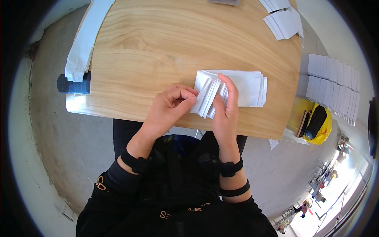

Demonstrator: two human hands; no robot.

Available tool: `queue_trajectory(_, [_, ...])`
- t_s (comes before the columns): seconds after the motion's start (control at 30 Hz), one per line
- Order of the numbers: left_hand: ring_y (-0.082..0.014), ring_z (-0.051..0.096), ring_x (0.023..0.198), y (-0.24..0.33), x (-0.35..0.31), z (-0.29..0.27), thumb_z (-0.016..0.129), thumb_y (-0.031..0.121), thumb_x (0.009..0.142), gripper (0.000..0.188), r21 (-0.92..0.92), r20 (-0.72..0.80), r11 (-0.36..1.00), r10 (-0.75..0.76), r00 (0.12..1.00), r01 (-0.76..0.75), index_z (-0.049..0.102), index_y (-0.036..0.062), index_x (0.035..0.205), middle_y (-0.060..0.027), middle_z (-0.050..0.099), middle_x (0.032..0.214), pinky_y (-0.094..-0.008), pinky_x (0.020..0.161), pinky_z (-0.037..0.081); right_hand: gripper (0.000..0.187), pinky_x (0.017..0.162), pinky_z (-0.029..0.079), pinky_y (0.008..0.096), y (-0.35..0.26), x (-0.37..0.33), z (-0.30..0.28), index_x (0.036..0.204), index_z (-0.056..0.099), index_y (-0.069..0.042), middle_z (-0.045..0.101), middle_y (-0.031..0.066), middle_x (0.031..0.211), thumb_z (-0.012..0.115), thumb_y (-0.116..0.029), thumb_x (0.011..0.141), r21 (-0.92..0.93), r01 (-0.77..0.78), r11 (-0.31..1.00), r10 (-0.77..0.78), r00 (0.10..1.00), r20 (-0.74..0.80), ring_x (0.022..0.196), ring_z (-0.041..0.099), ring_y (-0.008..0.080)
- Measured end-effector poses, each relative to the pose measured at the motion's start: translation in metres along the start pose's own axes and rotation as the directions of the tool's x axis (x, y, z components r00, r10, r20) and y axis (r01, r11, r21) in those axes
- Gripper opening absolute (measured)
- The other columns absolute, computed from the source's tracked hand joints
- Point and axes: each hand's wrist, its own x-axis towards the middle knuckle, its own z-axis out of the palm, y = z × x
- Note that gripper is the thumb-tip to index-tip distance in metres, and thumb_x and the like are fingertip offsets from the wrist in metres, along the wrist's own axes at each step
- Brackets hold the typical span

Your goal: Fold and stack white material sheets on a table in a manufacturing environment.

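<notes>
A flat stack of white paper pieces (246,89), perhaps bags or envelopes, lies near the table's front edge. Over its left end, a small bundle of folded white papers (208,96) stands on edge with its layers slightly fanned. My right hand (227,114) grips this bundle from the right, thumb on the near side and fingers stretched along the far side. My left hand (171,106) is at the bundle's left, its thumb and forefinger pinched together by the stack's edge. Whatever is between those fingertips is too small to make out.
Long white paper strips (85,43) lie along the left edge above a dark object (75,83). More white stacks (283,23) sit at the far right corner. Beside the table are rows of white bundles (331,85) and a yellow bag (324,124).
</notes>
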Motion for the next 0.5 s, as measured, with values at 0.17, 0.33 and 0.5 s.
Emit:
queue_trajectory(0.17, [-0.0112, 0.054, 0.096, -0.0006, 0.0008, 0.0016, 0.06, 0.009, 0.091, 0.011, 0.016, -0.003, 0.999, 0.037, 0.999, -0.037, 0.065, -0.0015, 0.09, -0.0065, 0.057, 0.109, -0.026, 0.087, 0.043, 0.037, 0.097, 0.036, 0.0347, 0.0017, 0.001, -0.0044, 0.126, 0.048, -0.004, 0.049, 0.0134, 0.114, 0.054, -0.011, 0.09, 0.072, -0.069, 0.995, 0.065, 0.996, 0.06, 0.108, 0.048, 0.0243])
queue_trajectory(0.33, [-0.0115, 0.055, 0.097, -0.0066, 0.0017, 0.0011, 0.062, 0.006, 0.09, 0.009, -0.016, -0.019, 1.0, 0.011, 1.0, -0.012, 0.063, -0.0018, 0.093, -0.0063, 0.057, 0.109, -0.0256, 0.087, 0.044, 0.044, 0.097, 0.037, 0.0353, 0.0019, 0.0009, -0.0032, 0.125, 0.048, -0.002, 0.049, 0.0135, 0.114, 0.063, -0.016, 0.087, -0.041, -0.034, 0.999, 0.037, 0.997, 0.071, 0.111, 0.048, 0.0243])
queue_trajectory(0.5, [-0.0101, 0.056, 0.095, -0.01, 0.0025, 0.0052, 0.065, 0.001, 0.087, 0.015, 0.053, -0.006, 0.994, 0.094, 0.996, -0.094, 0.058, -0.0004, 0.1, -0.004, 0.058, 0.101, -0.0236, 0.083, 0.046, 0.046, 0.097, 0.037, 0.0357, 0.001, 0.0004, -0.0033, 0.126, 0.048, -0.003, 0.05, 0.0139, 0.115, 0.065, -0.013, 0.085, -0.038, -0.056, 0.998, 0.059, 0.996, 0.073, 0.111, 0.048, 0.0248])
